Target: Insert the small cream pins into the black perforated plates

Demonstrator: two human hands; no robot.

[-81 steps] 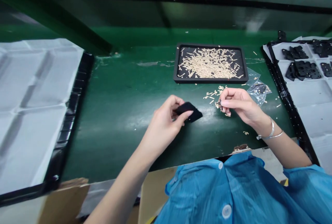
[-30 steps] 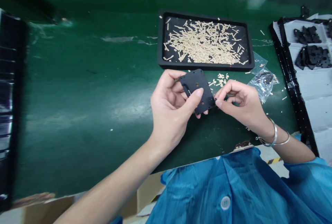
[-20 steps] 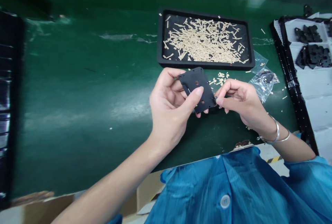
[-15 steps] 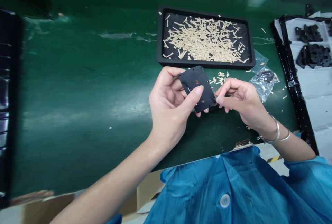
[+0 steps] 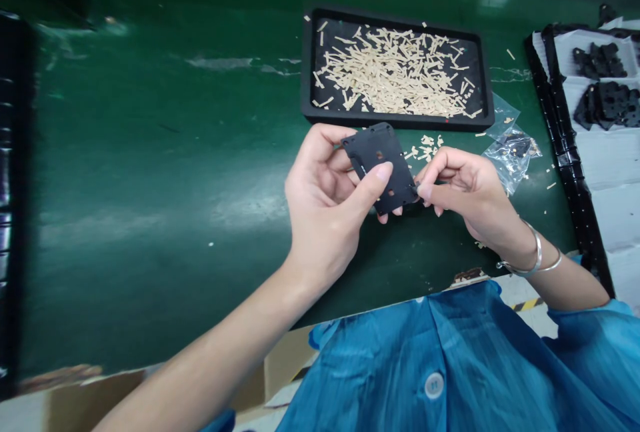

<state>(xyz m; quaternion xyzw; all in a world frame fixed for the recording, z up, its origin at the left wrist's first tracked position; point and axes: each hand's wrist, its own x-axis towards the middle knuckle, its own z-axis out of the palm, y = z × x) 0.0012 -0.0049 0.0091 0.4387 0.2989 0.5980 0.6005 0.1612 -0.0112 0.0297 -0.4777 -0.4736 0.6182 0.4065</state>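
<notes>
A flat black plate (image 5: 379,159) with small holes is held in my left hand (image 5: 333,202), the thumb lying on its face and the fingers behind it. At the plate's lower right corner, my right hand (image 5: 463,192) pinches with thumb and index finger. A tiny dark piece shows at those fingertips, too small to make out. Just beyond the hands lies a black tray (image 5: 397,119) with a heap of small cream strips (image 5: 390,72) in it.
Loose cream bits (image 5: 427,147) lie between tray and right hand. A clear plastic bag (image 5: 513,155) with small parts is right of the tray. At the far right, a white compartment tray (image 5: 595,159) holds black parts (image 5: 607,104). A black rack (image 5: 17,205) stands at the left edge.
</notes>
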